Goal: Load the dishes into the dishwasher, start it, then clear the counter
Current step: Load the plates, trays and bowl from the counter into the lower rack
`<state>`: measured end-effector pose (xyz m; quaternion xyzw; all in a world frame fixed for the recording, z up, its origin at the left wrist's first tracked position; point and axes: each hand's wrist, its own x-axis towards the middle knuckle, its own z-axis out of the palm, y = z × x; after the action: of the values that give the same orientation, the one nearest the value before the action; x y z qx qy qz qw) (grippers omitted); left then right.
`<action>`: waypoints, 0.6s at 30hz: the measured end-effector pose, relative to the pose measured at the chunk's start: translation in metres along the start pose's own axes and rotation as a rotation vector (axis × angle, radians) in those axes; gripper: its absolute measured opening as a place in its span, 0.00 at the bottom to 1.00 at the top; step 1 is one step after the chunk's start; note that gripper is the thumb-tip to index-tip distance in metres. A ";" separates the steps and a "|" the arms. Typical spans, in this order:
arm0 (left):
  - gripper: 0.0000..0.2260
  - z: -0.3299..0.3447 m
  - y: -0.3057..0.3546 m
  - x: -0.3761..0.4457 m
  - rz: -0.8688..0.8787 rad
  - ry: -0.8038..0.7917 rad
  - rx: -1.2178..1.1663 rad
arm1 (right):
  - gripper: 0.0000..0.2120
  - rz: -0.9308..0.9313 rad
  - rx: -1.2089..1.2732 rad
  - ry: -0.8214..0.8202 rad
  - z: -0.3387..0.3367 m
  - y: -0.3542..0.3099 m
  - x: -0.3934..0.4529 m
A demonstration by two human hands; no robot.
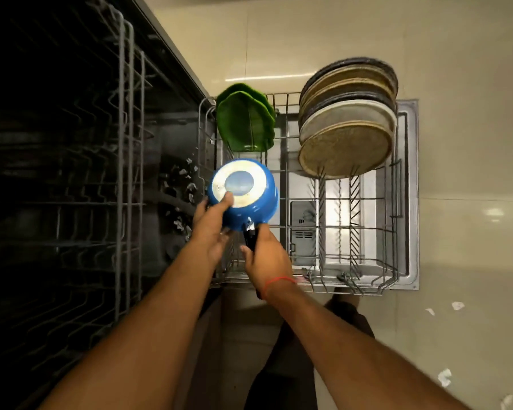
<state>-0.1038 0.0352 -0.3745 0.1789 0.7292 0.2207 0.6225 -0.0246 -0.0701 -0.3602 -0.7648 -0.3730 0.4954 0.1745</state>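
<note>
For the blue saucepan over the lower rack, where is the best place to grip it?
By the black handle, from the near side: it juts toward the person, where the right hand grips it. The blue saucepan is base-up, so the left hand steadies its wall.

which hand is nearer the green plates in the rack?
Left. The left hand rests on the upturned blue pan, just below the green plates. The right hand grips the pan's black handle, lower in the picture and farther from them.
</note>
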 end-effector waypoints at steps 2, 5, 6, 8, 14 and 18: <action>0.25 0.004 0.001 0.024 0.023 -0.009 0.012 | 0.21 0.027 -0.055 -0.038 0.004 0.002 0.025; 0.26 0.009 0.002 0.057 0.033 -0.021 0.019 | 0.21 0.065 -0.107 -0.062 0.012 0.004 0.060; 0.25 0.010 0.002 0.066 0.033 -0.029 0.017 | 0.21 0.075 -0.120 -0.061 0.014 0.006 0.070; 0.25 0.011 0.001 0.081 0.037 -0.049 0.015 | 0.21 0.087 -0.151 -0.070 0.018 0.009 0.088; 0.26 0.010 -0.004 0.115 0.030 -0.074 0.019 | 0.22 0.141 -0.172 -0.094 0.035 0.015 0.119; 0.23 0.007 -0.005 0.128 0.038 -0.096 0.035 | 0.20 0.162 -0.147 -0.086 0.045 0.019 0.130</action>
<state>-0.1174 0.1006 -0.4839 0.2139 0.6987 0.2109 0.6493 -0.0273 0.0096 -0.4739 -0.7813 -0.3522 0.5116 0.0613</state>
